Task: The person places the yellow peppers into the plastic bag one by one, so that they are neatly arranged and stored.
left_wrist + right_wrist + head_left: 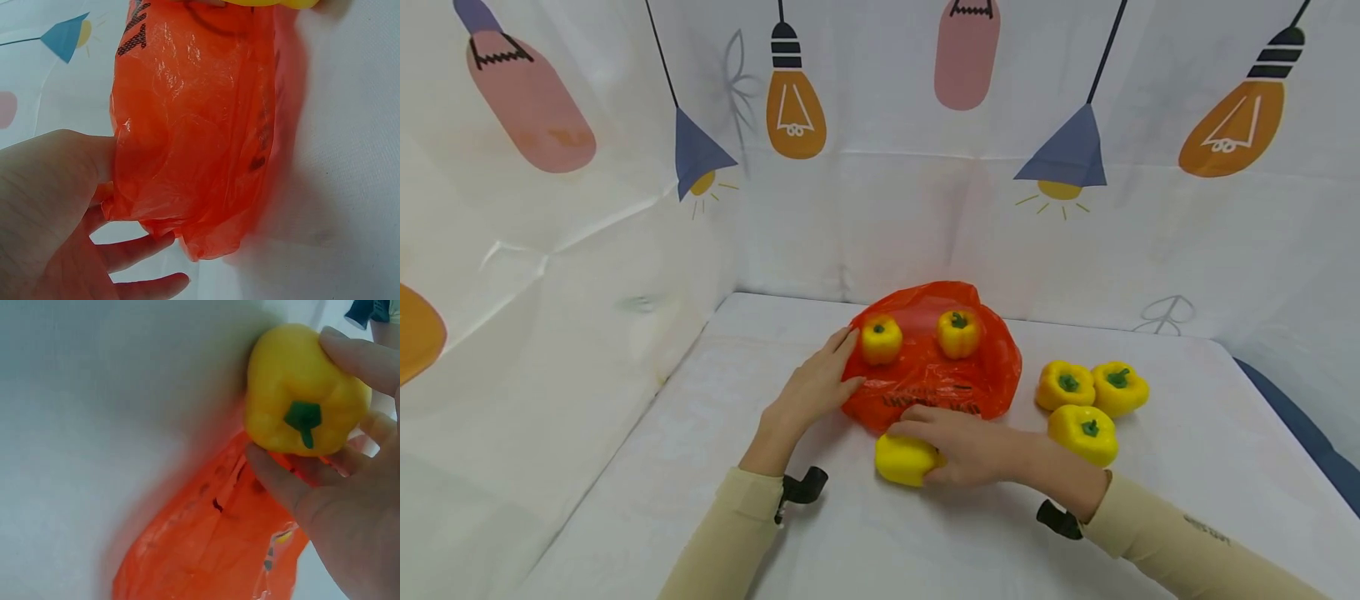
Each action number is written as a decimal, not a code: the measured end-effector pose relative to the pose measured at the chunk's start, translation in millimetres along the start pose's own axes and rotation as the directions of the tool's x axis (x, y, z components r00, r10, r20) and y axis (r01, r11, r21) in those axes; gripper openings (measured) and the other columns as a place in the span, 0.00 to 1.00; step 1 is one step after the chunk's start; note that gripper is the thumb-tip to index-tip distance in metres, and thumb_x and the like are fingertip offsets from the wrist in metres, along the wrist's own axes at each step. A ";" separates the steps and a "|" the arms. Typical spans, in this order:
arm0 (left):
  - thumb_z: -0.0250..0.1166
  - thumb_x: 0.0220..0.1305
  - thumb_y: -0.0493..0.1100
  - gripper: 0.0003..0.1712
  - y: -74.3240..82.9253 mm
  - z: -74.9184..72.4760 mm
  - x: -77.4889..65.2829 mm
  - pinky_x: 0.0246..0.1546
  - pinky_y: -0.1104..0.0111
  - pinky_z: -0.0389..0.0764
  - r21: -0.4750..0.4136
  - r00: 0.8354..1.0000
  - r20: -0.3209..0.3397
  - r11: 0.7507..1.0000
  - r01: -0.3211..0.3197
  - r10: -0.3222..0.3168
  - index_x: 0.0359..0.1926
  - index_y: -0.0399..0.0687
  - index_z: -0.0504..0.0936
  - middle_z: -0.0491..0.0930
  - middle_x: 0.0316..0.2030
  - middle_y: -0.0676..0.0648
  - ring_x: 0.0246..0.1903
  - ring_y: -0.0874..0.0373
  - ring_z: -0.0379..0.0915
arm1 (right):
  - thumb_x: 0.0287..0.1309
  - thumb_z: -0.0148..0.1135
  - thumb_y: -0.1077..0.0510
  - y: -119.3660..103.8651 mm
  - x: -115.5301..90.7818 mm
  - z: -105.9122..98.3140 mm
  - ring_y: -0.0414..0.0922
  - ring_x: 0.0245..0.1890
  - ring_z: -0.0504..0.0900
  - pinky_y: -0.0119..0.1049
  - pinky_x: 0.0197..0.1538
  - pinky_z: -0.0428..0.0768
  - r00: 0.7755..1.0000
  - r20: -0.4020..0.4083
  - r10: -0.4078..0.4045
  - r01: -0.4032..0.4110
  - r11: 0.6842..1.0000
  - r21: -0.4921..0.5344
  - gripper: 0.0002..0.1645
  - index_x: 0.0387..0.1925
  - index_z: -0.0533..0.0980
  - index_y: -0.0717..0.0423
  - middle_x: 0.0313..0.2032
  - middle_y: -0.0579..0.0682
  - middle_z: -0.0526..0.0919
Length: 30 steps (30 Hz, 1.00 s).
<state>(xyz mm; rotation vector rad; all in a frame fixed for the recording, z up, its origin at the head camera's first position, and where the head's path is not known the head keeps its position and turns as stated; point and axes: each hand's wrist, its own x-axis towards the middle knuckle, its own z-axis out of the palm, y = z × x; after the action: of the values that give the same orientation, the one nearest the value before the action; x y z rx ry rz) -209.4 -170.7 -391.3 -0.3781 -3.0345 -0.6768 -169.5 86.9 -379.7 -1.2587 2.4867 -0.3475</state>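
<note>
A red plastic bag [917, 379] with dark printing lies spread on the table, and two yellow bell peppers, one on the left [881, 340] and one on the right [958, 334], sit within its outline. At the bag's left side, my left hand [816, 383] holds the edge between thumb and fingers; the left wrist view shows the film [194, 125] hiding the thumb tip. My right hand [966, 442] grips another yellow bell pepper [904, 460] just in front of the bag. In the right wrist view this pepper's green stem [304, 419] faces the camera.
To the right of the bag stand three more yellow bell peppers, two behind [1066, 385] [1120, 389] and one in front [1083, 435], close to the right forearm. A white cloth covers the table [1187, 467]. Behind it hangs a white curtain [880, 225] printed with lamps and bulbs.
</note>
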 end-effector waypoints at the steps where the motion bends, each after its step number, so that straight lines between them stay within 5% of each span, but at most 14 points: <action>1: 0.62 0.68 0.53 0.46 0.1 0.0 0.1 0.69 0.47 0.68 -0.001 1.000 0.000 1.000 0.001 -0.001 0.79 0.53 0.49 0.48 0.79 0.49 0.74 0.46 0.58 | 0.58 0.69 0.47 0.3 0.2 0.9 0.37 0.58 0.71 0.44 0.63 0.78 1.000 0.001 0.001 -0.001 1.000 0.009 0.39 0.68 0.63 0.25 0.62 0.34 0.69; 10: 0.63 0.68 0.53 0.46 0.9 0.1 -1.1 0.67 0.45 0.70 0.003 1.000 -0.003 1.000 0.010 -0.010 0.79 0.53 0.50 0.48 0.79 0.49 0.73 0.46 0.59 | 0.56 0.70 0.46 -1.6 -2.3 3.8 0.37 0.59 0.71 0.45 0.67 0.75 0.999 -0.006 0.048 -0.047 0.996 0.073 0.43 0.69 0.60 0.38 0.62 0.34 0.71; 21: 0.64 0.67 0.53 0.47 1.6 -2.1 -1.6 0.67 0.45 0.70 -0.004 1.000 -0.004 1.000 0.015 -0.015 0.79 0.54 0.50 0.49 0.79 0.49 0.74 0.46 0.58 | 0.52 0.69 0.47 -15.6 -12.5 -13.5 0.33 0.50 0.72 0.37 0.55 0.78 0.999 -0.036 -0.024 0.028 0.993 0.118 0.40 0.65 0.61 0.28 0.55 0.28 0.71; 30: 0.64 0.67 0.53 0.47 0.7 0.1 -0.3 0.66 0.46 0.71 -0.002 1.000 -0.004 1.000 0.024 -0.024 0.79 0.55 0.50 0.49 0.79 0.49 0.74 0.47 0.57 | 0.50 0.68 0.53 -5.2 -14.2 -38.3 0.32 0.58 0.68 0.38 0.58 0.78 0.988 -0.150 -0.036 0.070 0.970 0.231 0.40 0.64 0.67 0.23 0.59 0.25 0.69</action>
<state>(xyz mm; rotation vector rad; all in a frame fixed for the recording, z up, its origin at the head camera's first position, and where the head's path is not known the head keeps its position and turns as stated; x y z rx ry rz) -208.9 -170.1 -391.1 -0.3397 -3.0394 -0.6810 -173.1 97.9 -340.2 -1.2421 2.4425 -0.7497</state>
